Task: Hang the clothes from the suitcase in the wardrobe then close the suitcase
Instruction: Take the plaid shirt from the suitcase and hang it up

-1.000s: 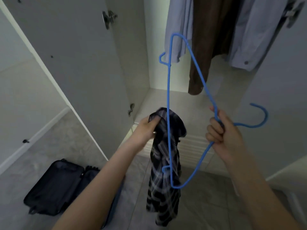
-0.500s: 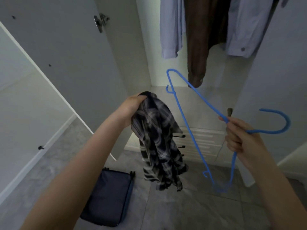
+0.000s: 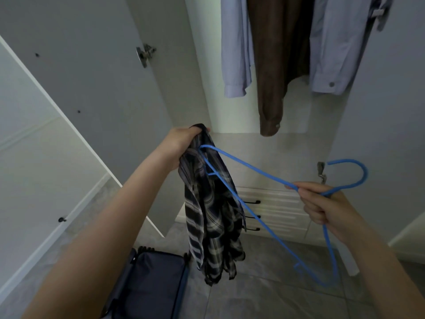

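While three garments [image 3: 282,54] already hang in the wardrobe [image 3: 200,72] above the fingers, the plaid shirt [image 3: 211,210] is not yet on its blue hanger [image 3: 259,171]. Fingers of the left hand [image 3: 181,143] clutch the shirt's bunched top, with one hanger tip just beside them, poking into the fabric. Fingers of the right hand [image 3: 326,208] curl round the hanger's neck. Below the left forearm the suitcase [image 3: 149,282] lies open, its closing left for later.

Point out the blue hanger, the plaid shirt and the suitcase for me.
blue hanger [image 3: 250,166]: head view, on its upper sloping arm.
plaid shirt [image 3: 211,217]: head view, mid hanging fabric.
suitcase [image 3: 151,282]: head view, on its dark fabric panel.
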Demonstrator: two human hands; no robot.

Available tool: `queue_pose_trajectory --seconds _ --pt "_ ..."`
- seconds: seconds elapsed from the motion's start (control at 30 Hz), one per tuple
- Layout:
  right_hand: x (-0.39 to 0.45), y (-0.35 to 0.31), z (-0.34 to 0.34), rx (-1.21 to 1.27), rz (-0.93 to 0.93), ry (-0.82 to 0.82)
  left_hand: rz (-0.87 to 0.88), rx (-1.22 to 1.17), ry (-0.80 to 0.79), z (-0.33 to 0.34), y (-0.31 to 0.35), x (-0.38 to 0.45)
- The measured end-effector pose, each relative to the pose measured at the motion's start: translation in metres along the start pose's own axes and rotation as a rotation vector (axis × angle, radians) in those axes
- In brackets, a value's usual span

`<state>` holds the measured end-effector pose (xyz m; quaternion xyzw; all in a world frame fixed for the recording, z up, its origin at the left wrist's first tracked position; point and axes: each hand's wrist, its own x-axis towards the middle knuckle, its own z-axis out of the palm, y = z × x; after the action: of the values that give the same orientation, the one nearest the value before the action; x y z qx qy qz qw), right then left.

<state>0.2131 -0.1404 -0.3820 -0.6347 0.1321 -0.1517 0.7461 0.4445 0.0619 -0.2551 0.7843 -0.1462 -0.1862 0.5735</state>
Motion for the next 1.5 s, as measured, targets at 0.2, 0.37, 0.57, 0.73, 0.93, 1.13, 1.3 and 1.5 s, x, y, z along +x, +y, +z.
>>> queue_pose_trajectory --seconds 0.2,0.37,0.57,0.73,0.93,1.13,1.3,1.5 --pt "0.005 -0.005 0.018 -0.155 0.002 -0.002 0.183 0.342 0.092 0.011 0.01 -0.006" --pt "0.021 -0.026 0.057 -0.295 -0.057 -0.066 0.162 0.243 0.017 0.04 0.021 -0.024" --pt "0.045 -0.029 0.094 -0.418 -0.073 -0.042 0.047 0.005 -0.253 0.06 0.054 -0.053" --pt "0.044 -0.041 0.084 -0.017 -0.127 0.0 0.011 0.009 -0.526 0.043 0.065 -0.062" --pt "0.046 -0.066 0.072 0.117 -0.207 -0.018 0.572 0.315 -0.136 0.022 0.057 -0.055" --pt "0.052 -0.091 0.07 0.139 -0.266 -0.057 1.321 1.187 0.51 0.015 0.034 -0.046" --pt "0.056 -0.092 0.072 0.115 -0.237 -0.172 1.291 1.293 0.403 0.005 0.042 -0.041" --pt "0.069 -0.09 0.025 0.129 -0.101 -0.276 1.248 1.246 0.252 -0.021 0.046 -0.043"
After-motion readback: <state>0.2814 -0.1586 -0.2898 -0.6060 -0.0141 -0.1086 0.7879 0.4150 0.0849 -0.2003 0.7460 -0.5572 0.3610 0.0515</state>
